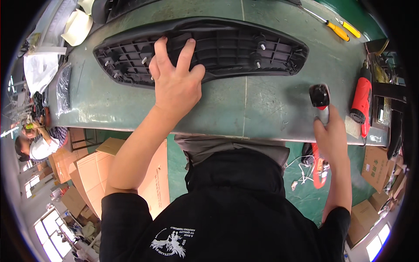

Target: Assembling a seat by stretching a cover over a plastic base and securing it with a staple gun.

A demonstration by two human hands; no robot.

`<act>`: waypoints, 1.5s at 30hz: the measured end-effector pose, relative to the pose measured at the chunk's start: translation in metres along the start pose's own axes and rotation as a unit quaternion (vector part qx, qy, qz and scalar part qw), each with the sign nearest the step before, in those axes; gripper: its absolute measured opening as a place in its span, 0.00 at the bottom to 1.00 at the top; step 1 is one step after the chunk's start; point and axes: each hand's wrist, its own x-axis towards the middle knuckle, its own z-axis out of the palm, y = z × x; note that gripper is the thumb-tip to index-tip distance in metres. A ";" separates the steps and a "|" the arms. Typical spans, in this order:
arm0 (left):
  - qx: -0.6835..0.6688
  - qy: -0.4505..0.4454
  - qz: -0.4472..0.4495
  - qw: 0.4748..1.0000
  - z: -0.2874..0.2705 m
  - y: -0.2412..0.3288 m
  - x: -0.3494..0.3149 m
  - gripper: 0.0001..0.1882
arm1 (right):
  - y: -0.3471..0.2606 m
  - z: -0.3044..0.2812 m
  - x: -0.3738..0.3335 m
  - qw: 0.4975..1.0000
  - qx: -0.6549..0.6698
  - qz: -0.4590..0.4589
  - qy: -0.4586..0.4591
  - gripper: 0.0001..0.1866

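A long, curved black plastic panel point(227, 48) lies on the green worktable, its ribbed inner side facing up and several metal studs standing out of it. My left hand point(176, 83) rests on the panel's near left part, fingers spread and touching the ribs; the fingers are not wrapped round it. Off the panel's right end, my right hand point(331, 133) is closed round the grip of a handheld tool point(320, 96) with a glossy black head and a grey-and-red handle. Its exact kind cannot be made out. The tool is apart from the panel.
At the right edge of the worktable point(218, 102) lies a red heat gun point(362, 96). A yellow-handled screwdriver point(337, 30) and a yellow utility knife point(349, 28) lie far right. Clear plastic bags point(41, 70) are at the left. A cardboard box point(98, 172) stands below; another person point(43, 144) works at left.
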 end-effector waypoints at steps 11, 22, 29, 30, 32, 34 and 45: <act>-0.002 0.020 -0.021 1.000 0.000 0.001 -0.006 0.02 | -0.180 0.039 0.016 0.895 0.355 0.035 -0.266 0.14; 0.005 0.017 -0.018 1.000 0.001 -0.001 -0.013 0.07 | -0.192 0.057 0.033 0.899 0.331 0.051 -0.283 0.13; 0.008 0.057 -0.011 0.998 0.006 -0.001 -0.011 0.02 | -0.197 0.056 0.044 0.911 0.282 0.036 -0.298 0.07; 0.006 0.059 -0.014 0.998 0.007 -0.001 -0.012 0.02 | -0.199 0.054 0.045 0.915 0.260 0.041 -0.306 0.09; 0.015 0.061 -0.014 0.998 0.008 -0.003 -0.012 0.00 | -0.199 0.051 0.045 0.911 0.271 0.033 -0.309 0.09; 0.005 0.049 -0.013 0.999 0.006 -0.001 -0.013 0.01 | -0.188 0.057 0.047 0.900 0.296 0.017 -0.320 0.09; 0.012 -0.009 -0.022 1.000 -0.007 -0.006 -0.009 0.07 | -0.156 0.041 0.025 0.858 0.406 0.046 -0.310 0.13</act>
